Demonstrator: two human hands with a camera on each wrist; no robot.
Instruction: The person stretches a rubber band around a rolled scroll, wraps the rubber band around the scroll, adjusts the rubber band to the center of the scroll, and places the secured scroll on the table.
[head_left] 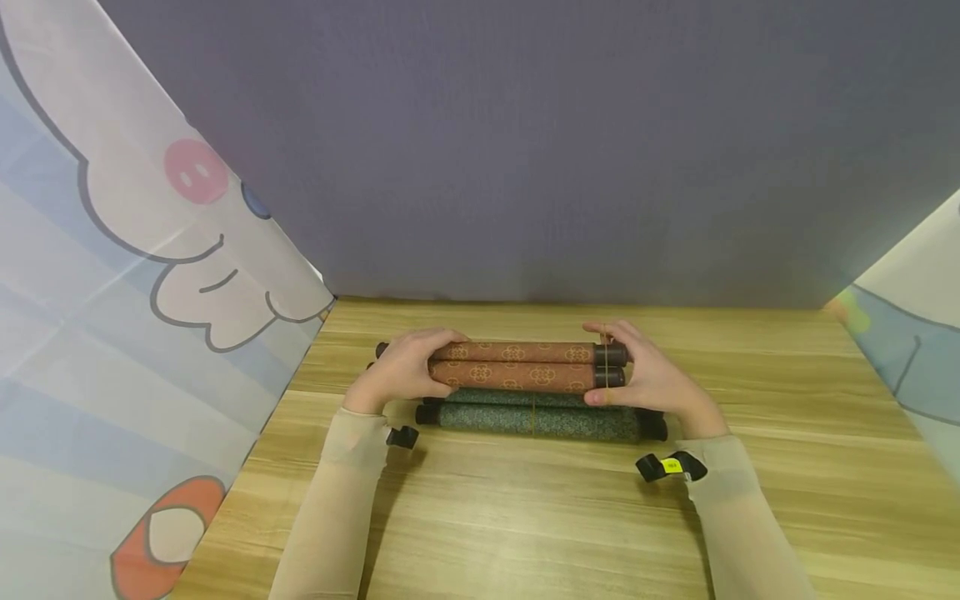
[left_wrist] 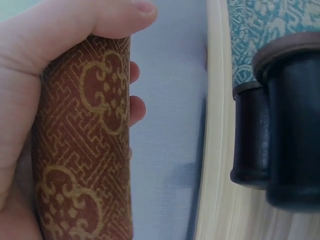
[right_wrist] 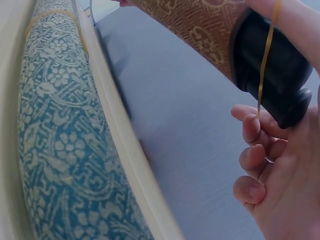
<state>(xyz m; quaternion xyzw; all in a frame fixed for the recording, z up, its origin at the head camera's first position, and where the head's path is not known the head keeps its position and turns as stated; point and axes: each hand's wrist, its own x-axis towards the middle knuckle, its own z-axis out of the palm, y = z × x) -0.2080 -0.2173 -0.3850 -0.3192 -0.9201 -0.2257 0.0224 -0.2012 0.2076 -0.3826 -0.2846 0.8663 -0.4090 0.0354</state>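
Observation:
My left hand (head_left: pixel 402 368) grips a pair of brown scrolls (head_left: pixel 517 377) near their left end, thumb on the near side. Gold medallions pattern their cloth (left_wrist: pixel 85 145), and black knobs (right_wrist: pixel 272 55) cap the rods. At the right end, my right hand (head_left: pixel 660 379) has a thin yellow rubber band (right_wrist: pixel 266 55) stretched between thumb and fingers, standing around the black knobs. The other right fingers (right_wrist: pixel 250 190) curl beside it. On the table, just nearer than the brown pair, lie green scrolls (head_left: pixel 480 418) with black ends, a band around their middle.
The wood-grain table (head_left: pixel 510 517) carries the green scrolls. A grey panel (head_left: pixel 525 150) rises along its back edge. Cartoon-printed sheets (head_left: pixel 112 292) hang at the left and right sides. Black straps (head_left: pixel 671 465) sit at both wrists.

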